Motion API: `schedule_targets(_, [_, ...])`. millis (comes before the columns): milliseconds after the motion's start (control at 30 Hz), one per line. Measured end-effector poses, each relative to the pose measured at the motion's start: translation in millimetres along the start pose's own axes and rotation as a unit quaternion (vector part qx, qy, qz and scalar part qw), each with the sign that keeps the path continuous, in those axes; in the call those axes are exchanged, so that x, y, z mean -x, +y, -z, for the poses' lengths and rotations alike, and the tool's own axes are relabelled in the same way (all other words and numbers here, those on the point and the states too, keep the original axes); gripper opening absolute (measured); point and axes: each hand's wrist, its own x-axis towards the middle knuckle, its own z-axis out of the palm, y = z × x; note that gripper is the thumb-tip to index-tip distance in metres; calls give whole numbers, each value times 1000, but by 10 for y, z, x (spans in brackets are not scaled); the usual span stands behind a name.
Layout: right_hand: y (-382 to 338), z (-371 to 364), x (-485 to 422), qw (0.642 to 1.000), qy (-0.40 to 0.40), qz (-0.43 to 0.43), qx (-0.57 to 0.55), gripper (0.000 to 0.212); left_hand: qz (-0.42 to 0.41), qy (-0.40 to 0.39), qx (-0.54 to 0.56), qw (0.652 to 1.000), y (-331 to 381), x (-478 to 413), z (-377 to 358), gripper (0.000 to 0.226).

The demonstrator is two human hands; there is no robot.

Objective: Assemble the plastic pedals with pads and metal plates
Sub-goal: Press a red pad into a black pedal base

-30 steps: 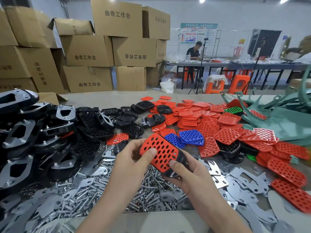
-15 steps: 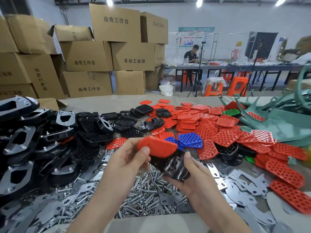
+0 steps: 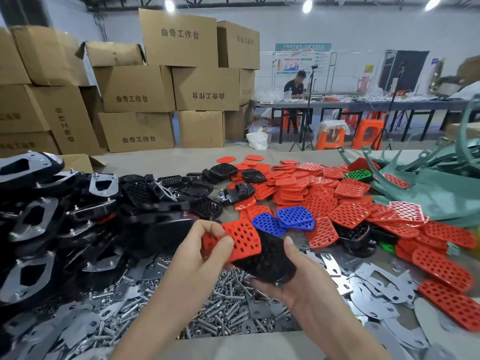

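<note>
Now left hand (image 3: 207, 255) pinches red pad (image 3: 242, 239) edge; right hand (image 3: 305, 280) grips black pedal (image 3: 268, 261).

Single head cam, wide-angle, faces fwd & down across table (image 3: 161, 162). Very near lens, low centre: left hand (image 3: 205, 245) & right hand (image 3: 301, 271); cardboard boxes (image 3: 135, 89) far behind, upper left.

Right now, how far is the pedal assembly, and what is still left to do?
Done: a stack of black pedals with metal plates bolted on lies at the left. In hand: the left hand pinches a red pad against the black pedal that the right hand holds; the pad covers only part of it. Left: many loose red pads, loose plates and screws lie around.
</note>
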Motion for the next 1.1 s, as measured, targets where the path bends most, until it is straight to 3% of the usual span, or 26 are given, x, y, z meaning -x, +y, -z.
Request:
schedule_targets(133, [-20, -11, 23, 1000, -12, 13, 14, 51, -6, -27, -48, 998, -42, -39, -38, 33])
schedule_targets(500, [8, -9, 45, 998, -35, 36, 35, 47, -28, 49, -119, 991, -122, -20, -152, 26])
schedule_targets(700, [27, -2, 37, 987, -84, 84, 105, 30, -40, 79, -148, 985, -119, 12, -210, 23])
schedule_targets(933, [64, 16, 14, 986, -98, 102, 90, 28, -52, 96, -186, 977, -113, 17, -213, 24])
schedule_targets(1033, [64, -2, 27, 985, -96, 114, 92, 27, -25, 93, -138, 986, -126, 2, -208, 28])
schedule_targets(1100, [68, -7, 24, 985, -92, 120, 83, 27, 33, 72, -23, 997, -126, -3, -216, 46])
